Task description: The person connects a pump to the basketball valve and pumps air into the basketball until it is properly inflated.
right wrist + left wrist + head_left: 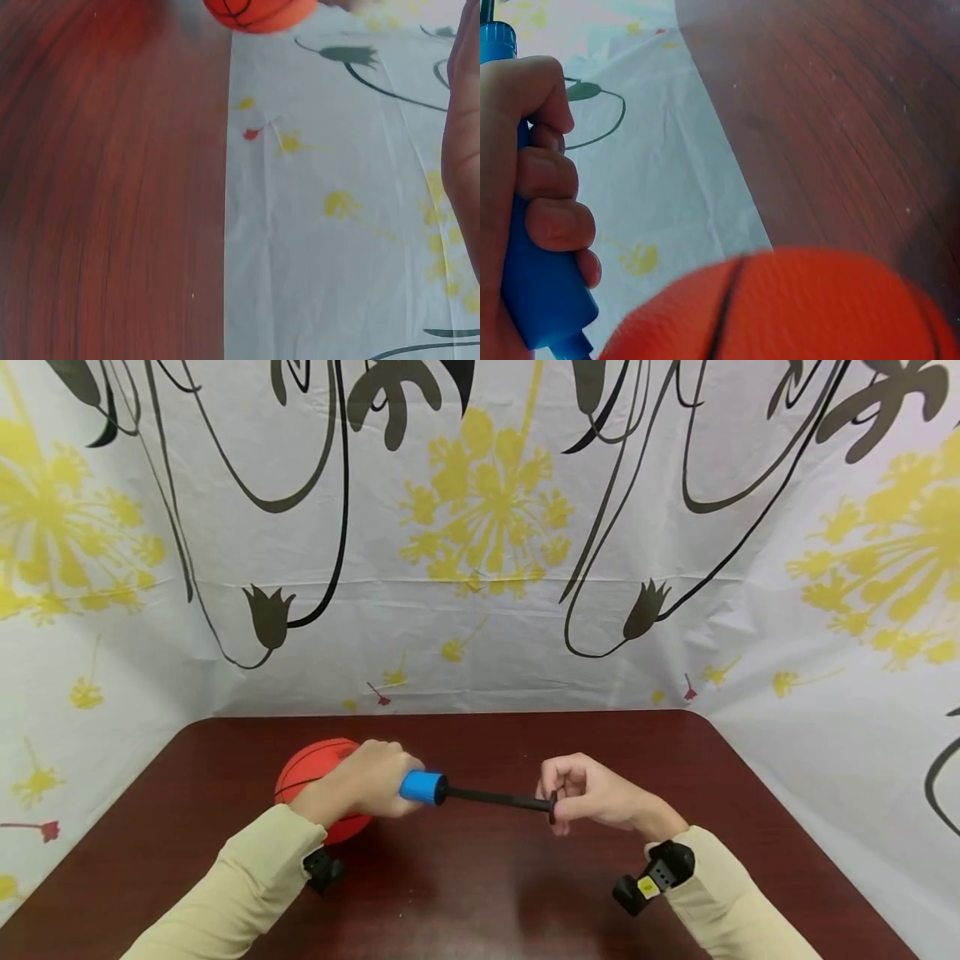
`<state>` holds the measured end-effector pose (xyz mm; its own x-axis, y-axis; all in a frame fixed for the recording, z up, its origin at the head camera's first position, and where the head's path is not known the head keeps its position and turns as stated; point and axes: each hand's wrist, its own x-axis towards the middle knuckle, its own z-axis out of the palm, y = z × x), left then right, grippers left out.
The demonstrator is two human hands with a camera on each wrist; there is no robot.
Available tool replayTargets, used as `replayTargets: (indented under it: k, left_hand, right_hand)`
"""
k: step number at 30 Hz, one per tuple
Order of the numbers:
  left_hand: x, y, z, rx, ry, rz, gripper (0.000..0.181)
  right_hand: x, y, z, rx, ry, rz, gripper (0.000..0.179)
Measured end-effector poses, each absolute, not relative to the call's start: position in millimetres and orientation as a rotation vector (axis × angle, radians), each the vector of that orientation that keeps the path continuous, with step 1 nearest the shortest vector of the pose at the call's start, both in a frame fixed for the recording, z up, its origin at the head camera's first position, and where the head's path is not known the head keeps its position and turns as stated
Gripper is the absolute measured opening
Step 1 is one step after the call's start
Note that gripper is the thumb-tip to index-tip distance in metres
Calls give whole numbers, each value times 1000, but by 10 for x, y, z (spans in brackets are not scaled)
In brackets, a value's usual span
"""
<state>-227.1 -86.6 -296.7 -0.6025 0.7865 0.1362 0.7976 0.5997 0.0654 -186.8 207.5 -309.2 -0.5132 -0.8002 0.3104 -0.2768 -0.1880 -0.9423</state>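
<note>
My left hand (378,781) grips the blue barrel of a hand pump (422,787), its fingers curled round it in the left wrist view. From the barrel a thin black rod runs out to the right, ending in a small black handle. That handle sits between the thumb and fingers of my right hand (588,789). Behind my left hand and wrist is an orange-red ball with black lines, a basketball (311,764). In the left wrist view the barrel's narrow tip points down beside the basketball (810,307); whether they are joined I cannot tell.
Under the hands lies a dark red-brown wooden table (465,893) with rounded far corners. White sheeting (480,668) printed with yellow and dark plants hangs behind it and at both sides. A black camera (652,877) is strapped on the right wrist.
</note>
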Motion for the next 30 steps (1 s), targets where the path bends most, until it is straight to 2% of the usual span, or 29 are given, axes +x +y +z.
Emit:
replayTargets:
  k: [5,14,23,30]
  left_hand:
    - [-2280,-840,-2955,-1318,-2750,-173,16]
    - [-2247,-647,-2948,-1315,-2749,-148,19]
    - [-2261,-634,-2964,-1318,-2744,-126,20]
    - [-2266,-628,-2939,-1290,-2762,-74,19]
  right_hand:
    - [-1940,1960,-3148,-1255,1778,-1772,11]
    - [-2079,1577,-3298,-1238,1859,-1829,24]
    - [-2004,1666,-3215,-1068,1890,-1766,22]
    - [-1934,1673,-2993,-761,2024,-1683,32]
